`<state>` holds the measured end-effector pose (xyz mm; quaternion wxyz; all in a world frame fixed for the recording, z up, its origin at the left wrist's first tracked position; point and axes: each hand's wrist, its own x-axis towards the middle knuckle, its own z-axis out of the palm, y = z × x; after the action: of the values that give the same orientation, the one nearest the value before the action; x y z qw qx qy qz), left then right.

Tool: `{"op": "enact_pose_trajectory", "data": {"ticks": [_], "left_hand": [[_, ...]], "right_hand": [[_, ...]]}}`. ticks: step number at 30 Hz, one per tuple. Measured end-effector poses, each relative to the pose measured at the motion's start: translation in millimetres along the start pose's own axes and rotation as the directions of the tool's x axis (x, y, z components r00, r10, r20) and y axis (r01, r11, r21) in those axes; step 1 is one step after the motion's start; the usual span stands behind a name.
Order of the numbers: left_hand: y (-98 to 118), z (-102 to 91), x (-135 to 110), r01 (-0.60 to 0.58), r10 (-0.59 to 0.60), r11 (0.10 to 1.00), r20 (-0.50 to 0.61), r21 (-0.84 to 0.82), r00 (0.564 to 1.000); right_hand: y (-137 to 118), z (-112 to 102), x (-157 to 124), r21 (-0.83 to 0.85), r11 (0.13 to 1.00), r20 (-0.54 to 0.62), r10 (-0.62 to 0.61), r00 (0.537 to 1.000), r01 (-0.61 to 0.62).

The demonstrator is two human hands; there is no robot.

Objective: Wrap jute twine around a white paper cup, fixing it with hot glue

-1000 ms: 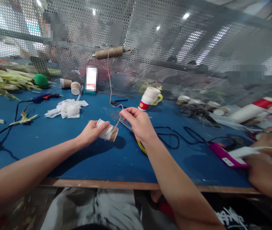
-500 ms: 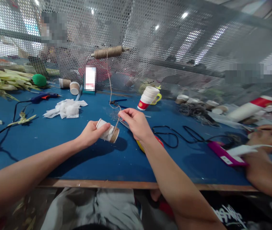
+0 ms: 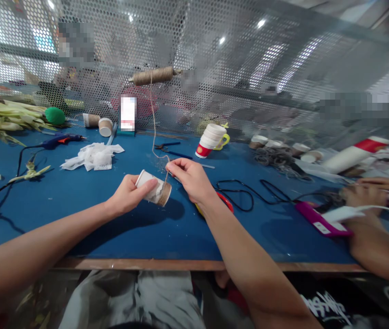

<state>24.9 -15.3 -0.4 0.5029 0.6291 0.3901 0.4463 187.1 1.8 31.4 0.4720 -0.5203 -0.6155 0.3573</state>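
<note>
Cup (image 3: 153, 193) looks mid-wrap: left hand (image 3: 130, 194) closed round it, right hand (image 3: 190, 177) pinching twine (image 3: 164, 194) just beside it; next turn likely calls for steady tension

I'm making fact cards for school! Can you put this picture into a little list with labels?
Left hand: holds a tilted paper cup
Right hand: pinches twine
Twine path: from a spool down to the cup's base end, wound around it
Near right wrist: scissors, partly hidden
Left side: glue gun
Far right: co-worker's hand
</note>
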Motion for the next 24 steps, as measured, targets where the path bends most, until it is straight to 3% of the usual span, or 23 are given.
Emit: {"op": "enact_pose_trajectory", "data": {"ticks": [8, 24], "left_hand": [[0.4, -0.4, -2.3, -0.063, 0.063, 0.998, 0.019, -0.006, 0.998], [4.1, -1.4, -6.2, -0.222, 0.227, 0.966, -0.028, 0.133, 0.973]], "right_hand": [[-0.8, 0.7, -1.2, -0.025, 1.000, 0.027, 0.004, 1.000, -0.004], [1.0, 3.9, -3.7, 0.057, 0.996, 0.097, 0.062, 0.993, -0.068]]}}
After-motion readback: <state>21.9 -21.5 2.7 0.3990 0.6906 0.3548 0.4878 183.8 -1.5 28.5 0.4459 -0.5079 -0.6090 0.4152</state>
